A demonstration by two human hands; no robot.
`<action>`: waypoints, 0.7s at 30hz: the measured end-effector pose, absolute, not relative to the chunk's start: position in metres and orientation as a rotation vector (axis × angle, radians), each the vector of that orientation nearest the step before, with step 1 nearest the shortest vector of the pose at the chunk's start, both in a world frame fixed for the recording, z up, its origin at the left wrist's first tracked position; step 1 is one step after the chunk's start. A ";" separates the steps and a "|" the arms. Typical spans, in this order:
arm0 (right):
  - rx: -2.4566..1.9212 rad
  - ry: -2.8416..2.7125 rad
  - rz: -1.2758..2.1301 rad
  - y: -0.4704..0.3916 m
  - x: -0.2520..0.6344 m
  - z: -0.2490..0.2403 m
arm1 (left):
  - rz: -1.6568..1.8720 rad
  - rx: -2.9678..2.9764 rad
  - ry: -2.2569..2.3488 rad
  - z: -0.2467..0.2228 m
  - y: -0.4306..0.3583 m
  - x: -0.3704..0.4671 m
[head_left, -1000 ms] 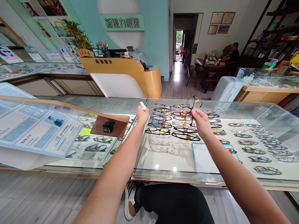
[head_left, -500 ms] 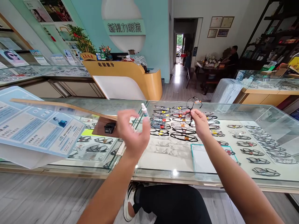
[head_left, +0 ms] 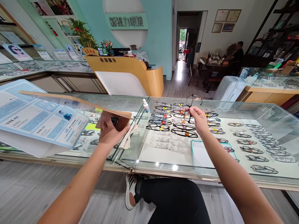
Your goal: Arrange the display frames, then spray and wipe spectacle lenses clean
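Note:
My right hand (head_left: 200,120) pinches a pair of black-rimmed eyeglasses (head_left: 189,101), held upright above the glass counter. My left hand (head_left: 110,133) reaches under the slanted edge of a blue-and-white printed board (head_left: 66,119). Its thumb is stretched out, apart from the fingers. Just beyond those fingers is a small black box-like object (head_left: 114,121) on a brown mat (head_left: 122,122); whether they touch it I cannot tell. A pale folded cloth (head_left: 129,137) lies right of the left thumb. Rows of eyeglasses (head_left: 184,133) with coloured tags lie below the right hand.
A white spray bottle (head_left: 146,106) stands near the counter's back edge. The teal-edged white tray (head_left: 202,155) lies near my right forearm. More frames (head_left: 253,150) sit at the right. A yellow cashier desk (head_left: 154,82) stands behind the counter; a person (head_left: 237,53) sits at the far table.
My left hand has moved left and down from above the counter to the brown mat and black object. My right hand keeps the eyeglasses raised in nearly the same place. The view has shifted slightly.

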State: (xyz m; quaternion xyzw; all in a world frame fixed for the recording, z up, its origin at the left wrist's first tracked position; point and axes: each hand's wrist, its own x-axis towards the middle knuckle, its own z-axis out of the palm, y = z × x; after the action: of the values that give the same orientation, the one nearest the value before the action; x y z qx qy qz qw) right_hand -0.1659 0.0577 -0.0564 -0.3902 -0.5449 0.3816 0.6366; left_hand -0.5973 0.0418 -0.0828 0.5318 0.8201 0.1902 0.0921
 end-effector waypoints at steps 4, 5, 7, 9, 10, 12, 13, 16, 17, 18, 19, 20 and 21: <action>-0.916 -1.243 0.847 0.058 -0.165 -0.056 | 0.521 1.655 2.434 -0.081 0.054 -0.599; -0.919 -1.251 0.843 0.058 -0.165 -0.056 | 0.516 1.656 2.433 -0.081 0.057 -0.601; -0.920 -1.270 0.845 0.058 -0.164 -0.056 | 0.502 1.663 2.424 -0.081 0.066 -0.609; -0.922 -1.277 0.844 0.058 -0.164 -0.057 | 0.508 1.686 2.417 -0.081 0.080 -0.618; -0.923 -1.277 0.842 0.058 -0.164 -0.057 | 0.514 1.696 2.414 -0.082 0.089 -0.623; -0.929 -1.276 0.839 0.058 -0.164 -0.057 | 0.515 1.690 2.408 -0.082 0.109 -0.633; -0.932 -1.277 0.840 0.058 -0.165 -0.057 | 0.509 1.676 2.407 -0.082 0.120 -0.639; -0.931 -1.281 0.849 0.058 -0.165 -0.057 | 0.517 1.670 2.389 -0.083 0.154 -0.656; -0.927 -1.279 0.853 0.058 -0.165 -0.057 | 0.537 1.674 2.381 -0.083 0.165 -0.661; -0.922 -1.276 0.857 0.058 -0.165 -0.057 | 0.565 1.677 2.372 -0.084 0.175 -0.665; -0.919 -1.274 0.860 0.058 -0.165 -0.057 | 0.602 1.678 2.360 -0.084 0.183 -0.668; -0.919 -1.273 0.861 0.059 -0.165 -0.057 | 0.644 1.671 2.350 -0.085 0.191 -0.671; -0.922 -1.276 0.860 0.059 -0.165 -0.057 | 0.681 1.661 2.340 -0.085 0.198 -0.674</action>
State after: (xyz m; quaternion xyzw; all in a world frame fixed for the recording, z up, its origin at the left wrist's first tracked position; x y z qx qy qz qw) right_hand -0.1649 0.0589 -0.0569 -0.4016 -0.5560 0.3746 0.6240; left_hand -0.6741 0.1979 -0.0849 0.5604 0.7898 0.2300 0.0960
